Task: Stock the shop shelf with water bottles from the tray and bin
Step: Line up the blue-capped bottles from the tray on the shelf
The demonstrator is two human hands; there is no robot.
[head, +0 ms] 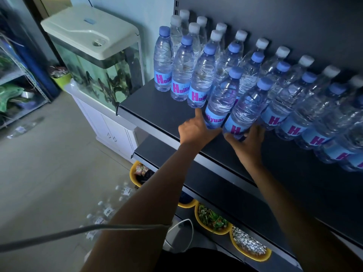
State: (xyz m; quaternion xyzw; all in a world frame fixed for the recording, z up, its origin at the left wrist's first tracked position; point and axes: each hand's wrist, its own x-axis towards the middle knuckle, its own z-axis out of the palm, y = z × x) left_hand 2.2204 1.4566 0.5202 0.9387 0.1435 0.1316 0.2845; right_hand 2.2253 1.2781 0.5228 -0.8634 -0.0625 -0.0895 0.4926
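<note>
Clear water bottles with blue caps and blue labels stand in rows on the dark shelf (157, 112), with white-capped bottles (216, 36) behind them. My left hand (196, 130) grips the base of one blue-capped bottle (222, 99) at the shelf's front, thumb pointing up. Beside it, my right hand (247, 140) holds the base of a second bottle (247, 108), fingers curled round it. Both bottles lean back toward the row. More bottles (106, 211) lie on the floor below, blurred.
A fish tank (98, 61) on a white cabinet (110, 130) stands left of the shelf. Yellow bowls (214, 220) of dry goods sit on the lowest level. A grey cable (78, 232) crosses my left arm. A metal rack (17, 91) is at far left.
</note>
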